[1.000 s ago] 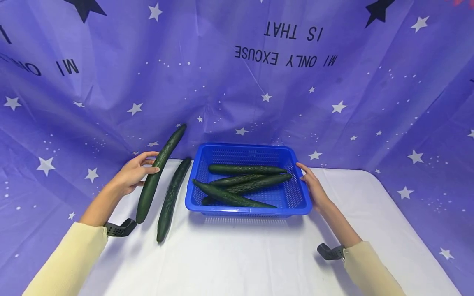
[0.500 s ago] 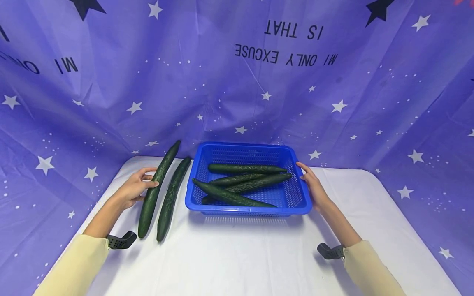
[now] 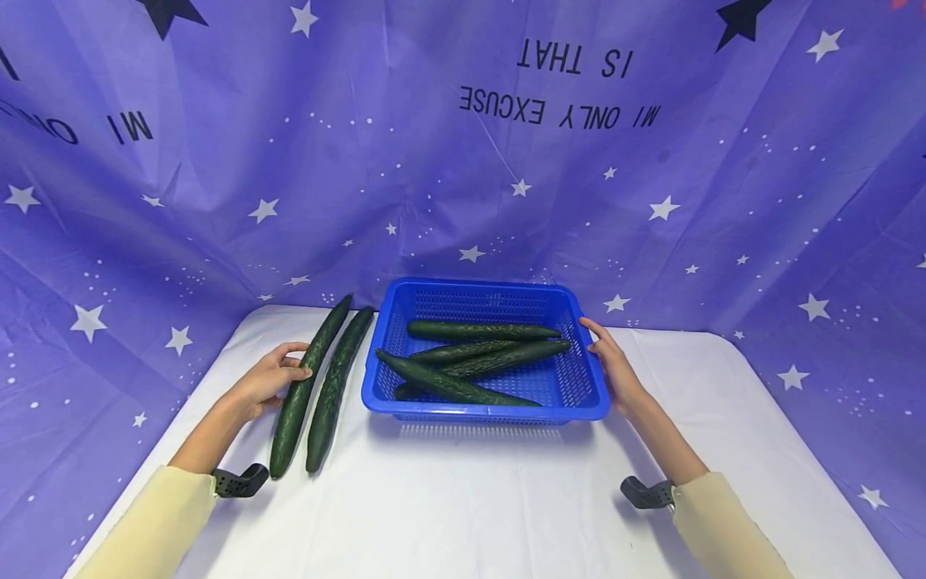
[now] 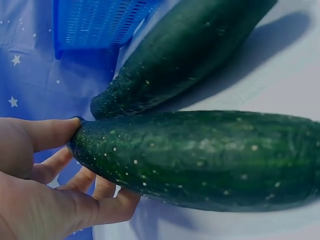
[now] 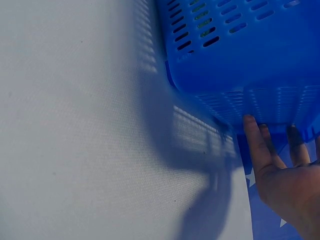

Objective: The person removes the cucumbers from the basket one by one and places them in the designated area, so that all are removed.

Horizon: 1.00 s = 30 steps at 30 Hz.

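Note:
In the head view my left hand (image 3: 269, 378) grips a long dark green cucumber (image 3: 292, 414) by its middle, thumb on top and fingers along its far side. The left wrist view shows the thumb and fingers around this cucumber (image 4: 210, 160), with a second one (image 4: 185, 55) close beside it. That second cucumber (image 3: 334, 402) lies on the white cloth between the held one and a blue plastic basket (image 3: 477, 412). My right hand (image 3: 615, 368) touches the basket's right end. In the right wrist view its fingers (image 5: 257, 145) stretch fairly straight against the perforated wall.
Several cucumbers (image 3: 485, 330) lie in the basket, some crossing each other. A white cloth (image 3: 463, 507) covers the table. Behind and at both sides hangs a purple curtain (image 3: 434, 185) with stars. Black wrist mounts (image 3: 242, 481) sit on both forearms.
My left hand has lowered the cucumber toward the near side, bringing it down beside the other cucumber on the cloth. My right hand and the basket have stayed in place.

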Available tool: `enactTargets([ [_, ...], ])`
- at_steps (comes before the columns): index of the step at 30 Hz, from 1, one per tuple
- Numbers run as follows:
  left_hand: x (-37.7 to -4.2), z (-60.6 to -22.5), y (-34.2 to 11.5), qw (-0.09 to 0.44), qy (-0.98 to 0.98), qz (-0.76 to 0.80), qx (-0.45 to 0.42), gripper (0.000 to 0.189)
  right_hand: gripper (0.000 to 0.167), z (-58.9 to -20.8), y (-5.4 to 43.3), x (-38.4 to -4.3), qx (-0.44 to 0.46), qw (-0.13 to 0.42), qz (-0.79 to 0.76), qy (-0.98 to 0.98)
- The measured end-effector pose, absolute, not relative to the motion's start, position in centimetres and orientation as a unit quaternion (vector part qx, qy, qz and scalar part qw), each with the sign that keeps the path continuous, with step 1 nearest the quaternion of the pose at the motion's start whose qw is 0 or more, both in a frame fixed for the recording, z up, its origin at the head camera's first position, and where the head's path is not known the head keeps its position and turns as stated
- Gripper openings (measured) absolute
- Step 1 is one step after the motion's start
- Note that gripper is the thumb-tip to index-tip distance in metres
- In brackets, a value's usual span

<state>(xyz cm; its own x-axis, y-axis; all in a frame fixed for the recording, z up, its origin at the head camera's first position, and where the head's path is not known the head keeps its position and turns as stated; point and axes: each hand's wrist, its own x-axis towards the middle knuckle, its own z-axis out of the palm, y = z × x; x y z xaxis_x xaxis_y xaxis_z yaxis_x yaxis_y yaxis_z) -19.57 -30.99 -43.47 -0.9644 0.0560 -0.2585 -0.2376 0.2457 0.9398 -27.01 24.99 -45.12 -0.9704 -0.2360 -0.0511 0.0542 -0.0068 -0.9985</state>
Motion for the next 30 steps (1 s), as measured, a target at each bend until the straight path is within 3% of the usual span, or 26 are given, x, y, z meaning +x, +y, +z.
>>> enactTargets([
  [21, -20.2, -44.1, -30.7, 0.153, 0.789, 0.59, -0.076, 0.064, 0.06, -45.1, 25.0, -26.9, -0.068, 0.106, -0.714, 0.688],
  [30, -20.8, -44.4, -30.9, 0.153, 0.84, 0.514, -0.083, 0.068, 0.061, -45.0, 24.8, -26.8, -0.065, 0.107, -0.716, 0.686],
])
